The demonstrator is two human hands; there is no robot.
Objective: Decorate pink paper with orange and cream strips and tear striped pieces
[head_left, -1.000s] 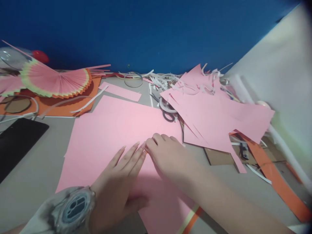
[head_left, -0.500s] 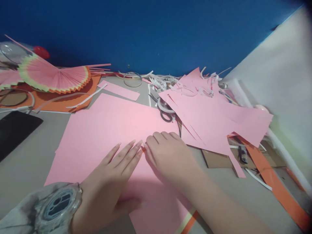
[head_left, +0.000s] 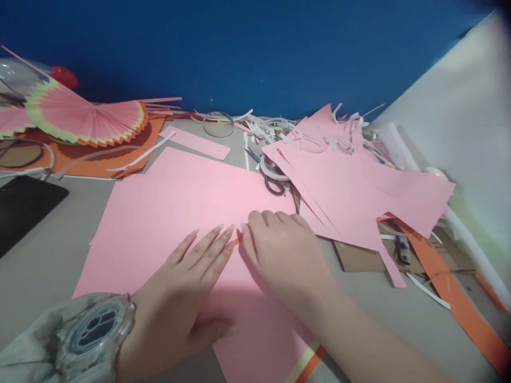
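Large pink paper sheets [head_left: 187, 191] lie on the grey table [head_left: 51, 255]. My left hand [head_left: 191, 282], with a clear watch [head_left: 96, 327] at the wrist, rests on the pink paper with its fingers stretched out. Close beside its fingertips is my right hand [head_left: 279, 250], its fingers curled and pressed together. A small orange bit [head_left: 237, 241] shows between the two hands; what the right fingers pinch is too small to make out. Below my right wrist, a strip with yellow and orange edges [head_left: 309, 364] sticks out at the pink paper's border.
Pleated pink fans [head_left: 93, 122] lie on orange paper at the back left, above a black object [head_left: 30, 213]. Scissors [head_left: 274, 184], white paper scraps [head_left: 265, 130] and cut pink paper [head_left: 343, 186] cover the right side, beside cardboard [head_left: 357, 258] and an orange strip [head_left: 455, 303].
My right hand has shifted slightly right, away from the left fingertips, and more orange shows between them. The left hand stays nearly still. The view has moved slightly.
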